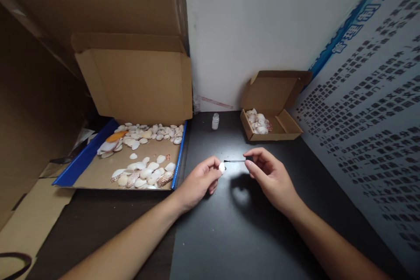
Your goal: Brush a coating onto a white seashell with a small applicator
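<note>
Between the thumb and fingers of my left hand (201,180) is a small white seashell (222,167), held above the dark table. My right hand (269,175) pinches the end of a thin brush (235,161). The brush lies level, its dark bristle tip pointing left, right beside the shell's upper edge; whether they touch I cannot tell. Beyond my hands a small clear glass bottle (215,121) stands upright without a lid, and what is inside it is hard to make out.
On the left, an open blue-edged cardboard box (95,175) holds many shells in groups. A smaller open cardboard box (285,129) with a shell pile stands back right. A white wall (229,43) rises behind the table, and a printed sign panel (377,118) runs along the right.
</note>
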`<state>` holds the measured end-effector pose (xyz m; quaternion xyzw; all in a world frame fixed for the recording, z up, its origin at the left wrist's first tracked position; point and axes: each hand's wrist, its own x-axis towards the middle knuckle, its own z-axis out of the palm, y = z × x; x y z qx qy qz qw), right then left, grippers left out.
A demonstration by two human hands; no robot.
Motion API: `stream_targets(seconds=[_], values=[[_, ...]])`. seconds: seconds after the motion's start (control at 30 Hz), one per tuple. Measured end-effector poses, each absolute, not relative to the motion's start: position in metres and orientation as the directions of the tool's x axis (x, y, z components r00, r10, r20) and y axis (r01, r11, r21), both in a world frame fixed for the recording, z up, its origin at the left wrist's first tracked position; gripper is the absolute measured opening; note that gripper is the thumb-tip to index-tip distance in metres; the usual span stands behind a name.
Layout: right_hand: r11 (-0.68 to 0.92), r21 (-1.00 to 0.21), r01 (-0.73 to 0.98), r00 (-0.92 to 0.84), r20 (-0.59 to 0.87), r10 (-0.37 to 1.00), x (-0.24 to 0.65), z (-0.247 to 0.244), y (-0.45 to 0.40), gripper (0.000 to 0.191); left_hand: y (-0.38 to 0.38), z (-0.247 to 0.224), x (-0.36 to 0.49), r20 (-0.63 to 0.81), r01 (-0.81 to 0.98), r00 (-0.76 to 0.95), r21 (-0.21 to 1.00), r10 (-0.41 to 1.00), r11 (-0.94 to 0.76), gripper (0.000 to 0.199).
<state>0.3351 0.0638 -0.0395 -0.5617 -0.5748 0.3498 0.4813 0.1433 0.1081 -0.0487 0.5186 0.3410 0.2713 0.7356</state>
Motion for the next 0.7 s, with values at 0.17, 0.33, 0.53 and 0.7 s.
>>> stream_targets(seconds=[0.17,0.33,0.53,0.7], values=[[0.208,-0.933,0.295,0.026,0.226,0.974,0.3339,-0.0362,0.0614,0.012,0.1077,-0.0511,0.1433,-0.198,-0.013,0.623,0.964,0.756,0.264,0.026],[0.186,-0.925,0.332,0.084,0.225,0.971,0.3338,-0.0357,0.0621,0.012,0.1077,-0.0515,0.1435,-0.168,0.022,0.626,0.980,0.762,0.197,0.026],[0.220,-0.930,0.294,0.032,0.239,0.970,0.3367,-0.0360,0.0616,0.011,0.1071,-0.0517,0.1436,-0.157,0.026,0.629,0.983,0.761,0.181,0.025],[0.181,-0.919,0.350,0.088,0.225,0.970,0.3345,-0.0381,0.0624,0.013,0.1072,-0.0493,0.1431,-0.160,0.046,0.627,0.985,0.763,0.169,0.023]])
